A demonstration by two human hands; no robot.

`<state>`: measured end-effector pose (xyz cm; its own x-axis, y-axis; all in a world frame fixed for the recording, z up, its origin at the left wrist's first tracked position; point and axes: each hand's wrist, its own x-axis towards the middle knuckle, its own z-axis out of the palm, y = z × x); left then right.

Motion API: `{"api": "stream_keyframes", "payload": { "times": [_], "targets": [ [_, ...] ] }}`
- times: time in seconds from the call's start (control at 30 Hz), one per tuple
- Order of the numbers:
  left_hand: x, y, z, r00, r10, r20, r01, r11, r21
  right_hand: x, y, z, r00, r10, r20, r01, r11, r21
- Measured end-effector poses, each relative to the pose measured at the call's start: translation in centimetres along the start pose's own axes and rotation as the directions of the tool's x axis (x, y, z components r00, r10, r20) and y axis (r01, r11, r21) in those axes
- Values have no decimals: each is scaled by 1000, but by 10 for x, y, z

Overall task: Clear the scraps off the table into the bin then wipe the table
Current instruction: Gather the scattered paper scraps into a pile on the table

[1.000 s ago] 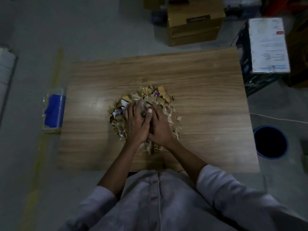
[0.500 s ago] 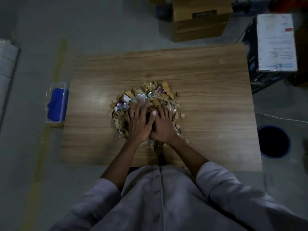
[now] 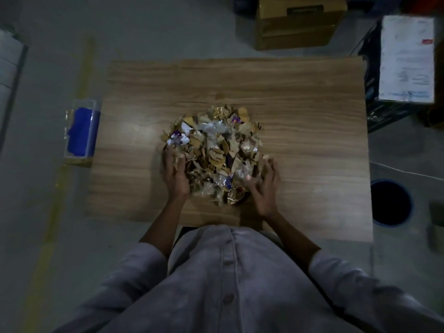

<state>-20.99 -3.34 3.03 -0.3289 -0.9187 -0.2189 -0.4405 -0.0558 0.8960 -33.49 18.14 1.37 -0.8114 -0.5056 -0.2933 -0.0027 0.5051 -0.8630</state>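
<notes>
My left hand (image 3: 175,175) and right hand (image 3: 264,188), both spread and pinching nothing, cup the scraps (image 3: 216,147) from two sides to hold one heap for the bin (image 3: 391,204).

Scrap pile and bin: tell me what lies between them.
Head view: right hand at the scrap pile, then bare table, then floor before the bin.

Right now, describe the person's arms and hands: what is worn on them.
The left hand and right hand are bare, ungloved. Forearms are uncovered; pale grey sleeves of a buttoned shirt are pushed up near the elbows. No watch or ring shows.
</notes>
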Motion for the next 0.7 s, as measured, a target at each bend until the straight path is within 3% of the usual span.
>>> {"api": "stream_keyframes", "payload": {
  "times": [0.1, 0.17, 0.3, 0.4, 0.53, 0.6, 0.7],
  "targets": [
    [0, -1, 9, 981, 45, 191, -66, 993, 103, 15, -12, 22, 994, -21, 110, 25, 999, -32],
    [-1, 3, 15, 980, 69, 188, -91, 989, 113, 27, -23, 35, 988, -42, 148, 52, 997, -65],
    [3, -13, 6, 994, 74, 84, -88, 980, 177, 34, -44, 47, 995, -49, 84, 54, 997, -58],
    [7, -25, -4, 976, 30, 216, -70, 981, 183, 31, -45, 49, 990, -56, 129, 70, 992, -106],
    [16, -16, -7, 935, 110, 338, -174, 971, 166, 34, -48, 59, 976, -106, 188, 132, 983, -130],
    [20, -5, -10, 925, 126, 358, -186, 973, 138, 33, -57, 63, 982, -99, 163, 126, 978, -165],
    [30, 19, -21, 896, 266, 355, -348, 918, 190, 28, -85, 69, 982, -187, 15, 187, 969, -162]
  ]
}}
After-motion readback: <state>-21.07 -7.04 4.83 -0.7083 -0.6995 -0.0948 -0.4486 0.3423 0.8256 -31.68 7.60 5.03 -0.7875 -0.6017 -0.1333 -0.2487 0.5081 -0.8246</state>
